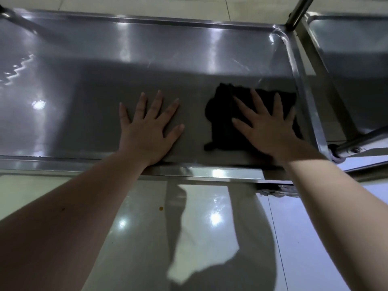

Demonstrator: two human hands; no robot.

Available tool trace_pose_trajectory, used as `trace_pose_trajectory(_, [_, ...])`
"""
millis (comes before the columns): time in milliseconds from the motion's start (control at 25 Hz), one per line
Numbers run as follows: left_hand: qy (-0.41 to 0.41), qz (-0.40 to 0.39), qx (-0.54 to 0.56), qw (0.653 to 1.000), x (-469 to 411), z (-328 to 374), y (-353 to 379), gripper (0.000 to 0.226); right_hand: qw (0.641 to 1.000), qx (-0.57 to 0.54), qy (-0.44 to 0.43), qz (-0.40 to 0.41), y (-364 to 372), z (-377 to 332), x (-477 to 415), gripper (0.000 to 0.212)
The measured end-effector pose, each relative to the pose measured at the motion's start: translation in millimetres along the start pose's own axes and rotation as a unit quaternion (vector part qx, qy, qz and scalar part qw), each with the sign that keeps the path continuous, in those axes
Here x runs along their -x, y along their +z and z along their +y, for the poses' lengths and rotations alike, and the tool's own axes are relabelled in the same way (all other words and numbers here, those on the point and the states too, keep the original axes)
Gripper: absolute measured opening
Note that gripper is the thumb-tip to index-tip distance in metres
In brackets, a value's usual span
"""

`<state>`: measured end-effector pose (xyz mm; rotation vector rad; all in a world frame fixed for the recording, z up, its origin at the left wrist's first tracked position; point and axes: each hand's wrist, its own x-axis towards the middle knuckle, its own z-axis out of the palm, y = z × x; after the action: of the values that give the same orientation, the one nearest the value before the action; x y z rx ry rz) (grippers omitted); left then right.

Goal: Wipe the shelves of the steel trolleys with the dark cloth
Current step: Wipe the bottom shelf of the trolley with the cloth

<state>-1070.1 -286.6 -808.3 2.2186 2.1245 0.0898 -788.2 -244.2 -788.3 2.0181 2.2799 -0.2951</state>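
A steel trolley shelf (105,70) with a raised rim fills the upper half of the view. The dark cloth (222,114) lies crumpled on the shelf's right part, close to the right rim. My right hand (266,127) presses flat on the cloth with fingers spread and straight. My left hand (147,127) rests flat on the bare steel to the left of the cloth, fingers spread, holding nothing.
A second steel trolley shelf (352,49) stands just to the right, with an upright post (298,11) between them and a caster wheel (338,153) at the near right corner. Glossy tiled floor (210,238) lies below the near rim.
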Motion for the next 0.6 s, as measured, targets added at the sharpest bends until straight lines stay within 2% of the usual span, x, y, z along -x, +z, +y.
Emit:
trace_pose_trajectory(120, [-0.002, -0.008, -0.005, 1.0, -1.2, -3.4, 0.2, 0.068, 1.0, -0.014, 0.016, -0.007, -11.3, -39.6, -86.7, 0.059])
trace_pose_trajectory(240, [-0.007, -0.011, -0.002, 1.0, -1.9, -0.3, -0.6, 0.071, 0.998, -0.039, 0.039, -0.029, -22.4, -63.2, -122.9, 0.062])
trace_pose_trajectory(320, [-0.002, -0.012, 0.002, 1.0, -2.5, 1.4, -1.3, 0.069, 0.999, -0.033, 0.02, -0.026, -21.4, -57.6, -100.6, 0.061])
trace_pose_trajectory(440, [-0.009, -0.021, 0.0, 1.0, -3.1, -2.1, -2.1, 0.067, 1.0, -0.025, 0.004, 0.007, 2.0, -45.8, -15.9, 0.06])
trace_pose_trajectory(600, [0.002, -0.041, 0.011, 0.999, -8.7, 2.5, -4.2, 0.061, 1.0, 0.012, 0.014, -0.016, 23.3, -66.1, 59.7, 0.061])
